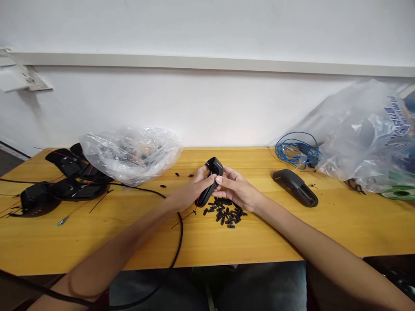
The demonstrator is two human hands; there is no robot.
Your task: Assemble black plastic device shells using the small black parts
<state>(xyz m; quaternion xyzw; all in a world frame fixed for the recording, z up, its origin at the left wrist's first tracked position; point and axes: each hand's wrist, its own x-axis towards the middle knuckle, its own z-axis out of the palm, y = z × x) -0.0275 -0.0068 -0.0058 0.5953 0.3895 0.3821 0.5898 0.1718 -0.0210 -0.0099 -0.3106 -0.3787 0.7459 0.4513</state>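
Between my two hands, above the middle of the table, is a black curved plastic housing, held at a tilt. My left hand grips it from the left, thumb laid across its face. From the right, my right hand closes on it too, thumb meeting the left thumb; whether a small part sits under the thumbs I cannot make out. A thin red wire hangs by the lower end of the housing. Just below my right hand lies a pile of small black plastic pieces.
A similar black housing lies to the right, near a coil of blue cable and a bulky plastic bag. On the left are black housings with wires, a clear bag and a black cable crossing the table.
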